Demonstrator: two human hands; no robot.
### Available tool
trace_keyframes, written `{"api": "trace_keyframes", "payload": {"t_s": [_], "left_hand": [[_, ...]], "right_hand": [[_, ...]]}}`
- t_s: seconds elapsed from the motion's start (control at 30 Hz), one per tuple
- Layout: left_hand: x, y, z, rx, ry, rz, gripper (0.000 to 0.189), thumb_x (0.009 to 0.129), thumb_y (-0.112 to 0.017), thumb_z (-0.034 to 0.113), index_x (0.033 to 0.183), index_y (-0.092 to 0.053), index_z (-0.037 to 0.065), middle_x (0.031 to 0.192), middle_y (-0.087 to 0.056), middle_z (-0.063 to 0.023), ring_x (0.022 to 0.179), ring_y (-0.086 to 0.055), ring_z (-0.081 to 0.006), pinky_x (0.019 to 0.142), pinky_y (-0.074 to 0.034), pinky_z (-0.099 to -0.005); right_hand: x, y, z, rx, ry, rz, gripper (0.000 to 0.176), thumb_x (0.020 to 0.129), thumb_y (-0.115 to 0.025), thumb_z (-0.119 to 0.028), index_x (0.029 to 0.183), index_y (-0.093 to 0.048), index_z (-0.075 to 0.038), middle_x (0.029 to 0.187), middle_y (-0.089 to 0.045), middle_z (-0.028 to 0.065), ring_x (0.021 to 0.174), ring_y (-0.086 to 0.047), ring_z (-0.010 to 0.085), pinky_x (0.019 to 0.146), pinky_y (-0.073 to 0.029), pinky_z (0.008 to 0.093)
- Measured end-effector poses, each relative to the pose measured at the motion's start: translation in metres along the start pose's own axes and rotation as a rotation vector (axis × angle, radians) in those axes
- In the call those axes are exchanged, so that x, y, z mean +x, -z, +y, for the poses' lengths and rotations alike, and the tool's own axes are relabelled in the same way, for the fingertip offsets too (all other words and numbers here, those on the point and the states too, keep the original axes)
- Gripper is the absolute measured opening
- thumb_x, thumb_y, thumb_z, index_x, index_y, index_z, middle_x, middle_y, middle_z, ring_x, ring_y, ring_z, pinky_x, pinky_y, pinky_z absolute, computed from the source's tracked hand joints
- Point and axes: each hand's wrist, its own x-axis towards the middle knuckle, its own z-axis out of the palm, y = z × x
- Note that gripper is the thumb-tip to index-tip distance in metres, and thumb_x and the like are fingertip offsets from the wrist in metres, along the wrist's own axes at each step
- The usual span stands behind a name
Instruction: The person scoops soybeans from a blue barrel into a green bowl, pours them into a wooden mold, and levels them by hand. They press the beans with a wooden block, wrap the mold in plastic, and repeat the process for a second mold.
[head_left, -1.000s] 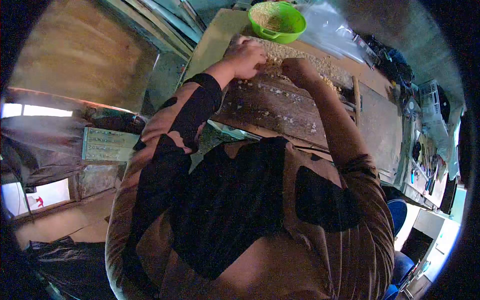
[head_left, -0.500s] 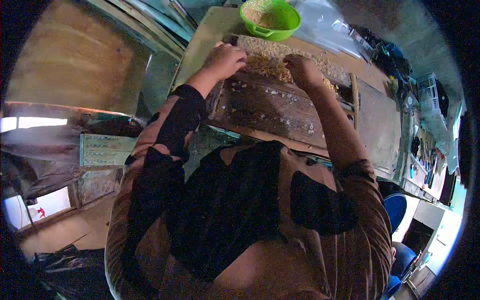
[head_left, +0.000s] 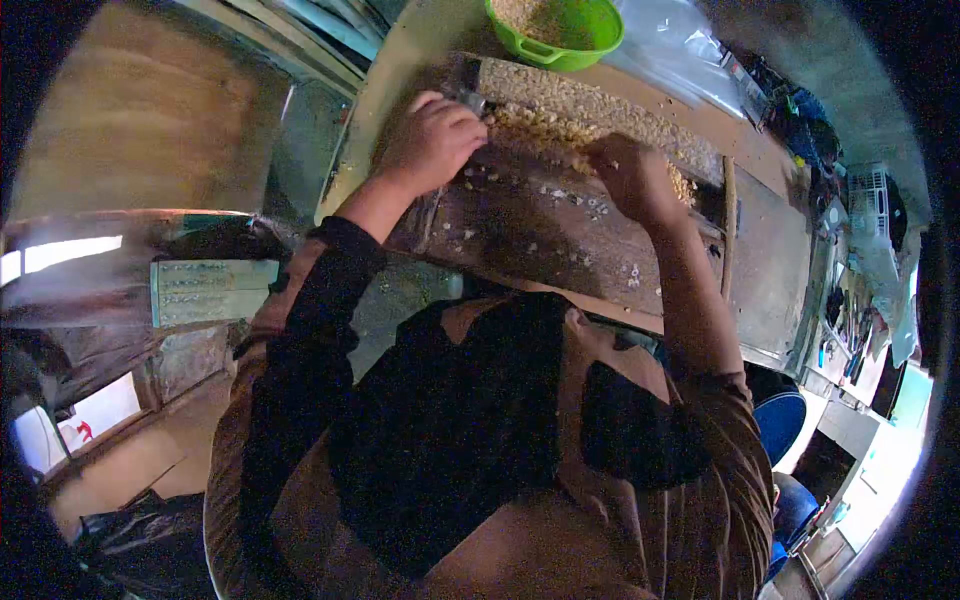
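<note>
bits (head_left: 545,125), kernel-like, lie in a loose row on the surface (head_left: 510,205), near the green bowl (head_left: 600,45) | left hand (head_left: 435,142) curled at one end, right hand (head_left: 637,178) bent over the row; can't tell what either grip pinches | risk: a hasty sideways brush scatters them

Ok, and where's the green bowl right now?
In the head view, the green bowl sits at the top edge, right of centre, beyond the strip of pale grain and just left of the clear plastic.
</note>
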Motion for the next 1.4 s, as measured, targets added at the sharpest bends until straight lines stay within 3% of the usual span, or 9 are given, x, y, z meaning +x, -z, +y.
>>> {"api": "trace_keyframes", "payload": {"t_s": [0.17, 0.3, 0.47, 0.6, 0.8, 1.0, 1.07, 1.27, 1.4], "left_hand": [[-0.016, 0.012, 0.022, 0.077, 0.022, -0.079, 0.009, 0.063, -0.06, 0.014, 0.071, -0.057, 0.011, 0.084, -0.054, -0.0019, 0.09, -0.048, -0.0201, 0.085, -0.033, -0.0391], [-0.03, -0.001, 0.025, 0.059, 0.088, 0.031, 0.01, 0.061, -0.061, 0.016, 0.068, -0.056, 0.011, 0.088, -0.051, -0.0026, 0.094, -0.045, -0.0224, 0.083, -0.033, -0.0401], [-0.036, -0.007, 0.024, -0.009, 0.164, 0.096, 0.011, 0.06, -0.062, 0.014, 0.069, -0.056, 0.009, 0.097, -0.049, -0.0063, 0.096, -0.044, -0.0264, 0.082, -0.035, -0.0397], [-0.038, -0.012, 0.02, 0.015, 0.189, 0.145, 0.009, 0.062, -0.06, 0.012, 0.069, -0.056, 0.008, 0.099, -0.049, -0.0083, 0.096, -0.044, -0.0284, 0.081, -0.036, -0.0393], [-0.038, -0.002, 0.024, 0.027, 0.191, 0.141, 0.01, 0.063, -0.058, 0.014, 0.071, -0.057, 0.008, 0.094, -0.05, -0.0092, 0.09, -0.047, -0.0287, 0.08, -0.038, -0.0377], [-0.039, -0.006, 0.026, -0.132, 0.32, 0.162, 0.011, 0.066, -0.056, 0.015, 0.073, -0.059, 0.008, 0.091, -0.051, -0.009, 0.086, -0.048, -0.0283, 0.078, -0.039, -0.0382], [-0.041, -0.007, 0.025, -0.132, 0.272, 0.2, 0.012, 0.066, -0.056, 0.015, 0.075, -0.059, 0.007, 0.091, -0.051, -0.0094, 0.086, -0.048, -0.0285, 0.078, -0.039, -0.0384], [-0.044, -0.017, 0.015, -0.021, 0.162, 0.16, 0.018, 0.067, -0.055, 0.016, 0.083, -0.058, 0.008, 0.09, -0.051, -0.0106, 0.088, -0.048, -0.03, 0.078, -0.039, -0.0389], [-0.041, -0.009, 0.024, -0.046, 0.319, 0.117, 0.018, 0.066, -0.055, 0.017, 0.082, -0.059, 0.009, 0.09, -0.052, -0.0112, 0.087, -0.048, -0.0304, 0.077, -0.039, -0.0394]], "right_hand": [[-0.01, 0.007, -0.005, 0.079, 0.11, -0.266, 0.014, 0.072, -0.057, -0.011, 0.083, -0.059, -0.003, 0.082, -0.058, 0.0121, 0.075, -0.056, 0.0261, 0.068, -0.044, 0.0328], [0.024, 0.012, -0.02, 0.039, 0.014, 0.017, 0.022, 0.07, -0.056, -0.009, 0.091, -0.058, -0.005, 0.088, -0.058, 0.0134, 0.078, -0.056, 0.0232, 0.07, -0.045, 0.0315], [0.071, -0.024, -0.003, -0.143, 0.073, -0.283, 0.054, 0.061, -0.058, -0.011, 0.114, -0.045, -0.009, 0.106, -0.05, 0.0185, 0.097, -0.049, 0.0294, 0.082, -0.04, 0.0389], [0.081, -0.047, -0.005, -0.245, 0.103, -0.202, 0.05, 0.06, -0.06, -0.012, 0.109, -0.048, -0.008, 0.098, -0.053, 0.0198, 0.093, -0.051, 0.0293, 0.079, -0.041, 0.0394], [0.097, -0.045, -0.047, -0.33, 0.051, -0.475, 0.025, 0.075, -0.05, -0.023, 0.097, -0.055, -0.012, 0.082, -0.057, 0.0172, 0.084, -0.054, 0.0329, 0.074, -0.045, 0.0403], [0.119, -0.072, -0.027, -0.467, 0.621, -0.142, 0.018, 0.074, -0.047, -0.018, 0.085, -0.058, -0.01, 0.08, -0.059, 0.0142, 0.075, -0.057, 0.0307, 0.069, -0.045, 0.0399], [0.126, -0.077, -0.024, -0.3, 0.424, -0.249, 0.017, 0.07, -0.049, -0.013, 0.083, -0.059, -0.012, 0.077, -0.059, 0.0128, 0.074, -0.057, 0.0295, 0.067, -0.045, 0.0393], [0.115, -0.086, -0.015, -0.358, 0.341, -0.253, 0.014, 0.076, -0.045, -0.014, 0.082, -0.057, -0.01, 0.079, -0.056, 0.0111, 0.082, -0.053, 0.0303, 0.072, -0.043, 0.0371], [0.093, -0.07, -0.056, -0.451, 0.197, -0.27, 0.014, 0.074, -0.046, -0.013, 0.081, -0.058, -0.011, 0.081, -0.056, 0.0106, 0.082, -0.053, 0.0294, 0.073, -0.043, 0.0371]]}}
